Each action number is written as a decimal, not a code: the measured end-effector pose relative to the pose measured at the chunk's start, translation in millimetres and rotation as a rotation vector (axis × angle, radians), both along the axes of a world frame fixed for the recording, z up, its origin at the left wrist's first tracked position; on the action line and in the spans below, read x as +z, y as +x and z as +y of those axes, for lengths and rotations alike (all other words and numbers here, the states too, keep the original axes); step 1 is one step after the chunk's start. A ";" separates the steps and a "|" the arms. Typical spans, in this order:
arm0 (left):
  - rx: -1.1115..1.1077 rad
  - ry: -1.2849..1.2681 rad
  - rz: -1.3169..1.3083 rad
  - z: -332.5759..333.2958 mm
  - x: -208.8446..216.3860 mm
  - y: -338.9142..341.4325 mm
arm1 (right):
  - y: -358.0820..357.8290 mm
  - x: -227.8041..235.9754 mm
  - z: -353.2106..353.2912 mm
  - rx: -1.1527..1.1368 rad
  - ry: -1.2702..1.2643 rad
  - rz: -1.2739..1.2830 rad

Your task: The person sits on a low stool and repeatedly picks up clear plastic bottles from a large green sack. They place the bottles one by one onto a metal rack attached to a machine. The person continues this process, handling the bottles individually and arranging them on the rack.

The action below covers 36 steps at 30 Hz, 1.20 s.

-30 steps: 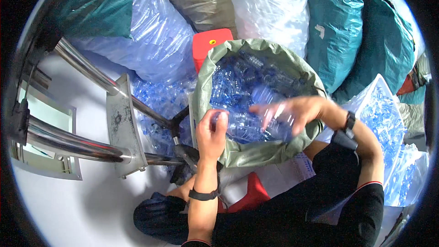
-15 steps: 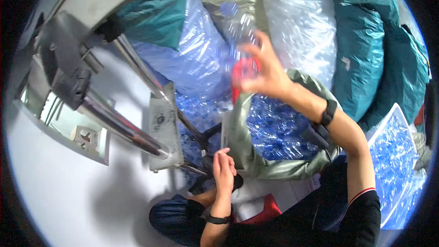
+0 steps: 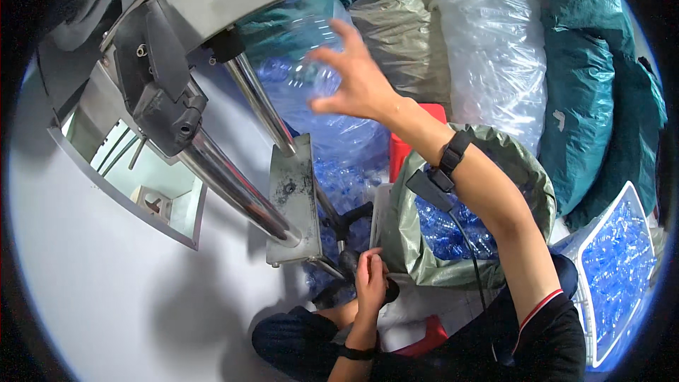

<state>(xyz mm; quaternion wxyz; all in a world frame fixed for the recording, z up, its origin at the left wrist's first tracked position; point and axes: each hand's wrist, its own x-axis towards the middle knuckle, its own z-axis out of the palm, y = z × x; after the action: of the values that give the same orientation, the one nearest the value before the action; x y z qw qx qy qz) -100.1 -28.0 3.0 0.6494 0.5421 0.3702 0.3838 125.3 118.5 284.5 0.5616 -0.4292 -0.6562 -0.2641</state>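
**Right hand [image 3: 364, 85] spread wide beside blurred clear plastic piece [image 3: 313, 76]**

Your right fingers [image 3: 324, 54] are spread, thumb well apart. The plastic piece sits at their tips, left of your hand; blur hides whether they touch it. Your left hand [image 3: 370, 284] is low, fingers close together; can't tell if they hold anything. It's just beside the lower-left side of the olive sack [image 3: 399, 226], which holds blue-and-clear plastic pieces [image 3: 449, 230]. Your right forearm crosses above the sack. Left of you: steel posts [image 3: 237, 187] through a metal plate [image 3: 291, 198]. Behind the sack: red box [image 3: 399, 159], filled clear bag [image 3: 495, 49]. Right: white-rimmed crate [image 3: 587, 297], blue pieces inside.
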 end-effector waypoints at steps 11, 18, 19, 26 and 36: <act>-0.048 0.045 -0.053 -6.1 -11.6 6.2 | 25.2 31.0 39.7 0.060 0.263 0.655; -0.112 0.021 -0.009 -13.5 -12.3 7.7 | -42.0 25.2 39.7 0.654 -0.365 -0.367; -0.100 0.047 -0.018 -13.4 -12.1 7.5 | -61.0 16.6 30.2 0.786 -0.304 -0.327; -0.076 0.165 0.190 -6.3 -14.1 10.5 | 14.8 -102.1 -74.5 0.637 -0.736 -0.422; -0.515 0.905 0.605 -12.1 -25.5 128.1 | 241.7 -265.5 -253.9 -0.427 -1.396 -0.129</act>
<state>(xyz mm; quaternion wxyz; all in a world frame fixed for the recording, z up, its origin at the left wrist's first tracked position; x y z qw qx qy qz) 28.0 -40.2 -22.6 0.2919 0.9221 0.1951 0.1624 367.0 -135.4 19.0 0.0537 -0.7893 -0.6054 0.0871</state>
